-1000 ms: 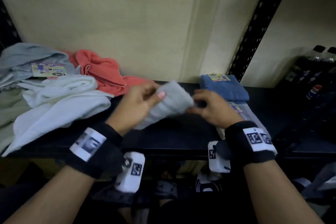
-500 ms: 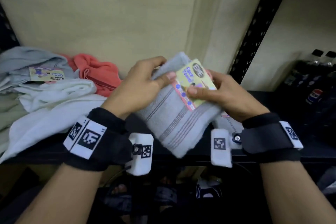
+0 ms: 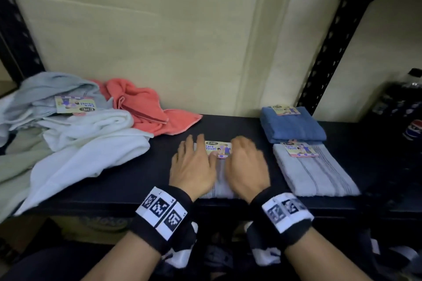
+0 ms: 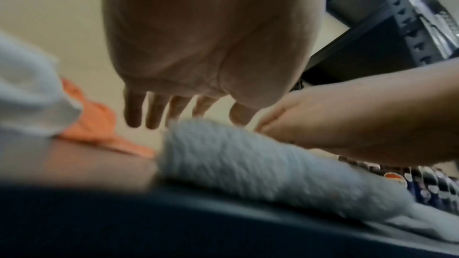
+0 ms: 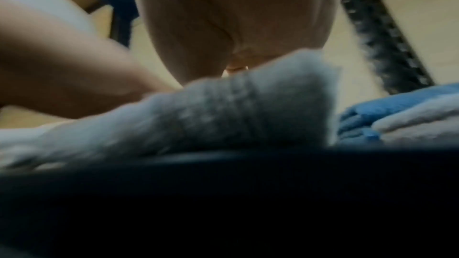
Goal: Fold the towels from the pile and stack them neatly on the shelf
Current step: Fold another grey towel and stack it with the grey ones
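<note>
Both hands flat, palms down, side by side on a folded grey striped face towel [image 3: 221, 186] at the near middle of the dark shelf [image 3: 141, 173]. Left hand [image 3: 194, 167] on the towel's left half, fingers straight and slightly spread, tips reaching past the far edge. Right hand [image 3: 247, 166] on the right half, blurred, fingers stretched forward; nothing gripped or pinched by either. Between the two sets of fingers, a cardboard "ENE Face Towel" label [image 3: 218, 149] at the towel's far end.

To the right, a second folded grey striped towel [image 3: 317, 174] lying flat with its own label, and just beyond it, touching, a folded blue towel [image 3: 293, 126] against the wall, also labelled. At far left, the unfolded pile [image 3: 68, 134]: a white towel in front, a pale grey one with a label behind it, a pale green one at the left edge, and a coral towel [image 3: 141, 107] spilling rightward along the wall. Near-side wrist views low and blurred, showing palms above grey terry.
</note>
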